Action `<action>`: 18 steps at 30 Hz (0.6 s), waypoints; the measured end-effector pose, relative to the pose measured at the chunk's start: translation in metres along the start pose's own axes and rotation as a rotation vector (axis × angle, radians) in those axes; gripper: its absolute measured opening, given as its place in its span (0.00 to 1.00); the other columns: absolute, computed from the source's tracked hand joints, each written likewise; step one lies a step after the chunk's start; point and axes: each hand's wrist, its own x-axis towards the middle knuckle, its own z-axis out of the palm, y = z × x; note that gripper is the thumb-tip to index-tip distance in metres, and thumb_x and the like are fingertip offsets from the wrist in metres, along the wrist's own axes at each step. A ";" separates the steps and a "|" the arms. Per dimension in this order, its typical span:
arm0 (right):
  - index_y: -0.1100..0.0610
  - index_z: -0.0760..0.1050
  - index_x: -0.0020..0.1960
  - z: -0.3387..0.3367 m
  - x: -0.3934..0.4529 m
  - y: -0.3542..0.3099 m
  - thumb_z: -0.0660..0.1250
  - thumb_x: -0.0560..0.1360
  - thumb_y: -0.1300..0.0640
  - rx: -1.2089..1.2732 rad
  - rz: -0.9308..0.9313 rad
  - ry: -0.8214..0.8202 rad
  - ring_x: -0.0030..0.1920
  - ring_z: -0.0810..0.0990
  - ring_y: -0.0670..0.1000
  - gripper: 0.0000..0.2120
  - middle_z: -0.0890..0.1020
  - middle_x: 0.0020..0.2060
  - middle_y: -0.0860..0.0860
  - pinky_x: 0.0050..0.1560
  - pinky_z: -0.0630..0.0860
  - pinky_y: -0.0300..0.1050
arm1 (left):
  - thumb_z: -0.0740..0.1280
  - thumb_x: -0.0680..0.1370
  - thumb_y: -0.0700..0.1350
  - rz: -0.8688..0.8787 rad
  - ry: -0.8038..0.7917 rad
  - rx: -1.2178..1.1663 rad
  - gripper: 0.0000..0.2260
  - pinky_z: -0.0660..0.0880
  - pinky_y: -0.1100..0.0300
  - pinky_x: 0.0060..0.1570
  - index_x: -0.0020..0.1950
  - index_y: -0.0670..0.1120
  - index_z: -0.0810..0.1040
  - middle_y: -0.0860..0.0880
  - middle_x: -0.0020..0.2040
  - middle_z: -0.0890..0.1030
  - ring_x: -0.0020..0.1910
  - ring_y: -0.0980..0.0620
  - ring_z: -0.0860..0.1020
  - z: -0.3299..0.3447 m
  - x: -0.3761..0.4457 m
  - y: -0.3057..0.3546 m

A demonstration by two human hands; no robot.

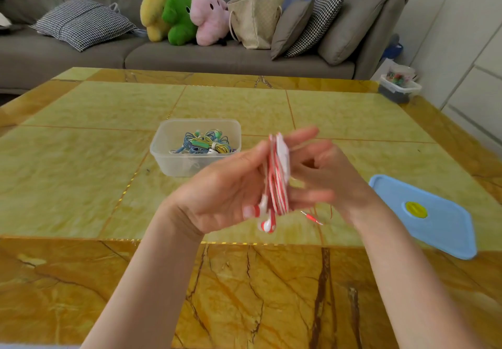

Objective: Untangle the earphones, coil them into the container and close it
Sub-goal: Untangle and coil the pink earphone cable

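Observation:
My left hand (pixel 217 188) is raised palm-up over the table, fingers spread, with the red and white earphones (pixel 277 180) wound in loops around them. Its thumb presses the two earbuds (pixel 267 221) that hang below the palm. My right hand (pixel 334 169) is just behind the coil, motion-blurred, its fingers curled by the loose end of the cable. The red jack plug (pixel 312 217) dangles under it. The clear plastic container (pixel 195 146) stands on the table beyond my hands, open, holding a tangle of blue, green and yellow earphones (pixel 206 143). The blue lid (pixel 429 215) lies flat at the right.
The yellow marble table (pixel 81 158) spreads wide around the container. Behind it is a grey sofa (pixel 217 58) with cushions, plush toys and a bag. A small box of items (pixel 399 88) sits on the floor past the table's far right corner.

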 end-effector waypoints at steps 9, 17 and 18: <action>0.51 0.80 0.33 0.017 0.001 -0.001 0.63 0.77 0.53 -0.249 0.031 -0.133 0.25 0.61 0.49 0.15 0.65 0.25 0.54 0.26 0.57 0.38 | 0.47 0.81 0.52 0.352 0.508 0.171 0.17 0.68 0.53 0.66 0.66 0.57 0.68 0.59 0.69 0.69 0.65 0.48 0.73 -0.001 0.006 0.010; 0.50 0.83 0.43 -0.001 -0.007 -0.011 0.68 0.74 0.53 -0.274 0.003 -0.207 0.29 0.64 0.52 0.06 0.79 0.32 0.61 0.30 0.61 0.44 | 0.48 0.81 0.54 0.240 0.803 0.485 0.18 0.65 0.54 0.67 0.71 0.59 0.63 0.61 0.73 0.63 0.68 0.53 0.68 -0.022 0.000 0.009; 0.50 0.83 0.43 -0.004 -0.008 -0.011 0.68 0.73 0.53 -0.270 -0.010 -0.203 0.30 0.65 0.54 0.05 0.81 0.35 0.61 0.31 0.62 0.45 | 0.48 0.81 0.54 0.231 0.809 0.473 0.19 0.67 0.56 0.65 0.72 0.58 0.63 0.60 0.73 0.63 0.69 0.52 0.67 -0.023 -0.001 0.009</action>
